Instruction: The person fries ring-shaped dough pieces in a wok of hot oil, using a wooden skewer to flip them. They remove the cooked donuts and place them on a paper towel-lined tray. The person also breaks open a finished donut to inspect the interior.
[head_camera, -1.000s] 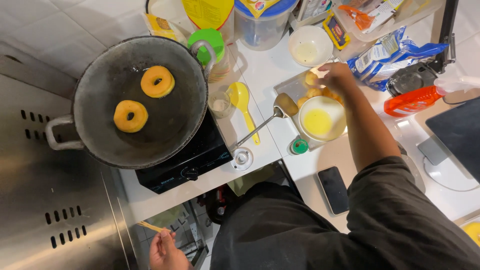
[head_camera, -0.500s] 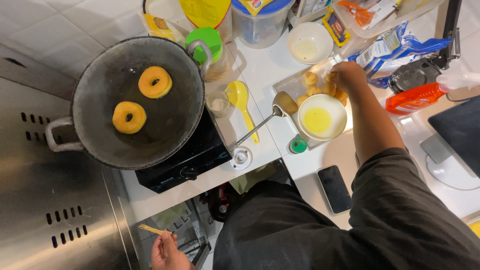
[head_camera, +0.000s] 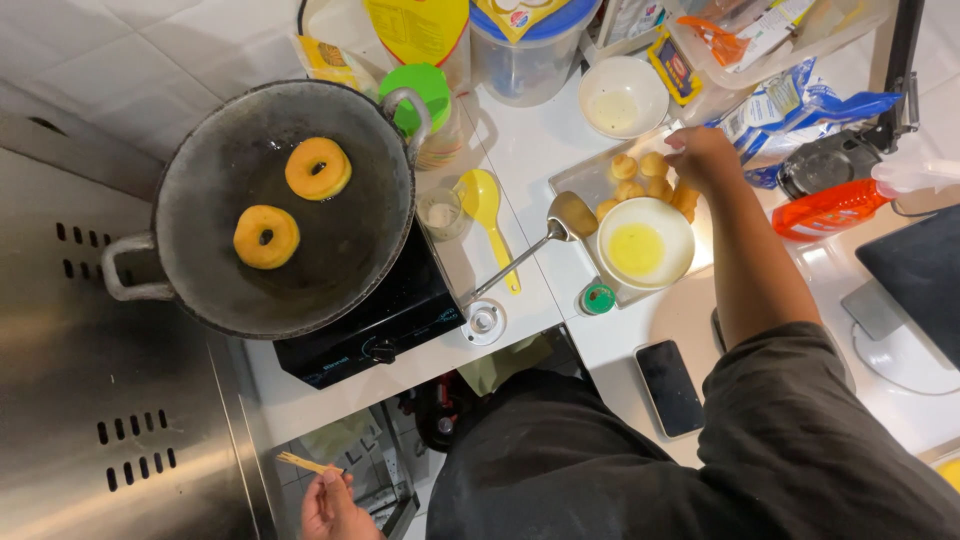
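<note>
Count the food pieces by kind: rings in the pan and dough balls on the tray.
Ring doughnuts in the pan: 2, one and another.
Dough balls on the tray by the right hand: about 5 visible; some may be hidden.
Total: about 7.

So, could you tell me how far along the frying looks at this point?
Two golden rings already sit in the oil of the dark pan. The right hand reaches among the pale dough pieces on the tray, while the left hand holds a thin stick low down. Several pieces remain unfried.
</note>
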